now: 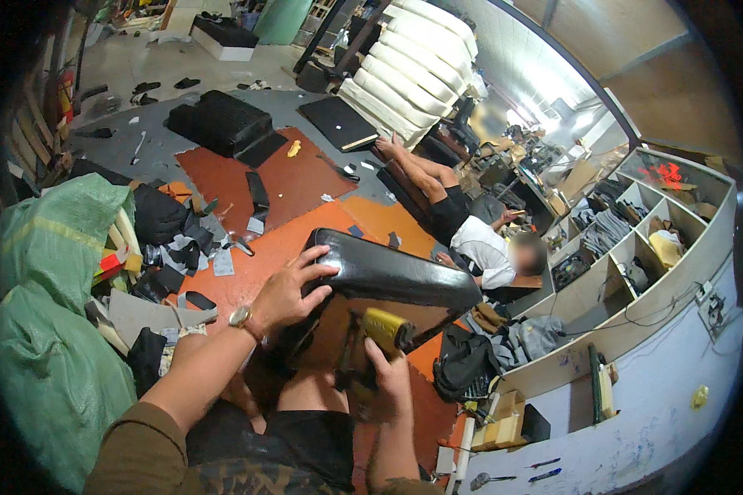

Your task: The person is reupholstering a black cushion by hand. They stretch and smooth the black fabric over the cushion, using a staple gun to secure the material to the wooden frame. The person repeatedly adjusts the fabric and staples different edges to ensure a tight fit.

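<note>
A black, glossy upholstered piece (388,268) lies tilted over my lap, its brown underside (332,318) partly showing. My left hand (293,282) rests against its left end with the fingers spread. A wristwatch (241,317) is on that wrist. My right hand (388,371) is wrapped round what looks like a staple gun (385,327) with a yellow body, held against or close to the underside. Its nose is dark and blurred, so contact cannot be told.
A green woven sack (49,330) bulges at the left beside fabric scraps (194,247). Ahead on the floor stands another black upholstered piece (223,124). A person (470,239) reclines at the right, near white shelving (611,289) and a black bag (462,367).
</note>
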Demonstrator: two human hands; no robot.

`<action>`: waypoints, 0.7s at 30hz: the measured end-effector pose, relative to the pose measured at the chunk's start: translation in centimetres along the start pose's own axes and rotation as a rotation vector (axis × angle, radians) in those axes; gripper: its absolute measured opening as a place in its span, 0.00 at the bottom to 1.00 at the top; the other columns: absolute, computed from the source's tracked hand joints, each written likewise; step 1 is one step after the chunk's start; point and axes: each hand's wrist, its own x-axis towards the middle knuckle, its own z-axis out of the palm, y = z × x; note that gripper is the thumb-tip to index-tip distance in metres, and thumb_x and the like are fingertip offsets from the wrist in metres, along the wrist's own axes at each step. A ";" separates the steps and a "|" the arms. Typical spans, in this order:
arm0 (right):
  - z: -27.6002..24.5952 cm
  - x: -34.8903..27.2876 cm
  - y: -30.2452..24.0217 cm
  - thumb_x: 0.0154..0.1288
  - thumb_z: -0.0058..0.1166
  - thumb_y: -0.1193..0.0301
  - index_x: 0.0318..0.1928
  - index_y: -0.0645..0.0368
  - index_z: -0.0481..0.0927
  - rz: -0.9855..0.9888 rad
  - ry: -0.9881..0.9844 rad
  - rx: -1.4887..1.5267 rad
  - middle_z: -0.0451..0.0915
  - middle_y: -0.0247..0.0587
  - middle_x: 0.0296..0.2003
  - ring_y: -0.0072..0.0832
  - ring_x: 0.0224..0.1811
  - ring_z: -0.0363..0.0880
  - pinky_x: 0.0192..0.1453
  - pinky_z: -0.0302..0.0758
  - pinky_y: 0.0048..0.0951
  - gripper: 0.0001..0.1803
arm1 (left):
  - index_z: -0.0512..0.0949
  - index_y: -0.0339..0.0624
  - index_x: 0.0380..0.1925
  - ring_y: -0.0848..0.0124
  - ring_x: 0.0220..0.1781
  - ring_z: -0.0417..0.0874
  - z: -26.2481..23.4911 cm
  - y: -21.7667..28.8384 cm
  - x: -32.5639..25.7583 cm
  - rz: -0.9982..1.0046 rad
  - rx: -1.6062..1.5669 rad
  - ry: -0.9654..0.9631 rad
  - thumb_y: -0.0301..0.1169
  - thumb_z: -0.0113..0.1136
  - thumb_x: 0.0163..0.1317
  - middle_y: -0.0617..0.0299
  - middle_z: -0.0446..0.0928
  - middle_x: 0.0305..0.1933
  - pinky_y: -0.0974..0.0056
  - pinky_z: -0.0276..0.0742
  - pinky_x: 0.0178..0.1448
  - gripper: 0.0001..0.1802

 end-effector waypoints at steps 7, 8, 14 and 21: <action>-24.3 -11.0 18.6 0.69 0.73 0.63 0.74 0.66 0.78 0.418 0.059 -0.653 0.85 0.47 0.65 0.35 0.64 0.84 0.69 0.78 0.35 0.37 | 0.88 0.52 0.60 0.29 0.84 0.62 3.2 5.2 -7.2 -0.002 -0.047 0.083 0.37 0.61 0.78 0.51 0.70 0.82 0.37 0.59 0.86 0.15; -24.8 -13.3 22.0 0.66 0.75 0.63 0.73 0.68 0.77 0.545 0.195 -0.544 0.86 0.49 0.63 0.35 0.64 0.84 0.70 0.78 0.36 0.39 | 0.88 0.51 0.61 0.30 0.85 0.59 3.1 5.5 -8.4 -0.010 -0.073 0.066 0.36 0.61 0.78 0.50 0.69 0.83 0.34 0.53 0.88 0.16; -30.6 -19.9 25.5 0.71 0.68 0.61 0.62 0.69 0.85 0.548 0.403 -0.957 0.90 0.55 0.55 0.43 0.60 0.87 0.66 0.80 0.42 0.27 | 0.75 0.41 0.75 0.39 0.88 0.60 2.2 9.6 -9.2 -0.136 -0.146 0.067 0.38 0.69 0.72 0.42 0.64 0.85 0.44 0.53 0.89 0.33; -17.2 -9.1 4.5 0.84 0.44 0.73 0.82 0.63 0.62 -0.148 0.796 -0.326 0.67 0.55 0.79 0.47 0.78 0.70 0.83 0.68 0.45 0.31 | 0.82 0.38 0.67 0.49 0.79 0.77 3.3 8.0 -5.9 -0.124 -0.472 -0.539 0.35 0.62 0.77 0.48 0.81 0.73 0.47 0.64 0.84 0.23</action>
